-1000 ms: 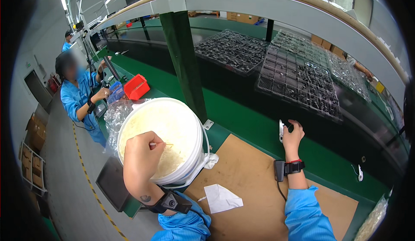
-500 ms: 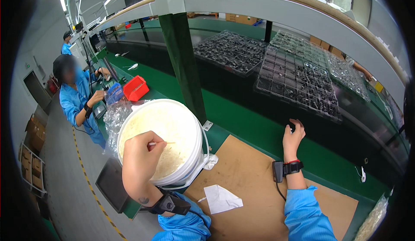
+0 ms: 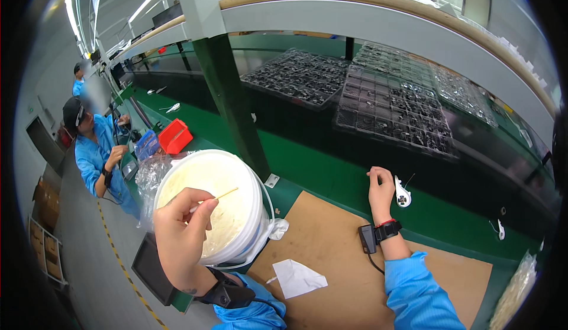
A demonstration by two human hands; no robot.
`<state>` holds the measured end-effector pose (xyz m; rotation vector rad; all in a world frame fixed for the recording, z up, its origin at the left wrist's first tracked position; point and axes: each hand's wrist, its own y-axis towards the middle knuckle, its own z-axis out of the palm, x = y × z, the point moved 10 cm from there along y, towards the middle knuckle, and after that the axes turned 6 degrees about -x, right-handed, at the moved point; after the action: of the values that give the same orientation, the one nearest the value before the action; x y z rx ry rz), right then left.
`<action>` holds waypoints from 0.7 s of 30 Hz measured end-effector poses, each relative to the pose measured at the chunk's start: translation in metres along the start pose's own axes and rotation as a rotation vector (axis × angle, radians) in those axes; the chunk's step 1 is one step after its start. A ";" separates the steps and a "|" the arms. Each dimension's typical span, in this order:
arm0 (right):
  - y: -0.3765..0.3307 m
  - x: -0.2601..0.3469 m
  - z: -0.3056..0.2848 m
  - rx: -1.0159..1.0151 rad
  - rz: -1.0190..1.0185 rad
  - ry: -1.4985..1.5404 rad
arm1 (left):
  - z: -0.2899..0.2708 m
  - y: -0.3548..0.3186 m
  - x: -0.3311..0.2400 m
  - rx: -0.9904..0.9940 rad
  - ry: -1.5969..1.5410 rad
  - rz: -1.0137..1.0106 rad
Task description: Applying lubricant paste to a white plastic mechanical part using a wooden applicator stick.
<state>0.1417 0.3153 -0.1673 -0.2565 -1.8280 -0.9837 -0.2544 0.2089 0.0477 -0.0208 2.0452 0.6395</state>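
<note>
Two hands of mine are over the desk [image 3: 331, 176]. My left hand [image 3: 180, 229] hovers above the white bucket [image 3: 210, 205] of cream-coloured paste, fingers pinched shut on a thin stick [image 3: 214, 198] whose tip points over the paste. My right hand [image 3: 380, 189] is well to the right of the bucket, loosely curled and holding nothing, just beside a small white part [image 3: 402, 192] lying on the green surface; it may be touching it. Brown cardboard [image 3: 331, 253] lies right of the bucket.
</note>
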 end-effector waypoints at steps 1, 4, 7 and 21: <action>0.000 -0.014 0.003 -0.007 0.086 0.062 | 0.003 0.000 0.000 0.026 -0.012 -0.027; -0.006 -0.021 0.015 0.107 0.258 0.073 | 0.009 -0.002 0.001 0.069 0.001 -0.022; -0.006 -0.019 0.018 0.131 0.270 0.108 | 0.013 -0.005 -0.006 0.101 0.040 -0.024; -0.012 -0.043 0.026 0.148 0.428 0.321 | 0.046 -0.013 -0.021 0.260 0.141 -0.021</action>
<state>0.1381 0.3366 -0.2144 -0.3587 -1.4624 -0.5512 -0.2031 0.2135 0.0403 0.0661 2.2475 0.3640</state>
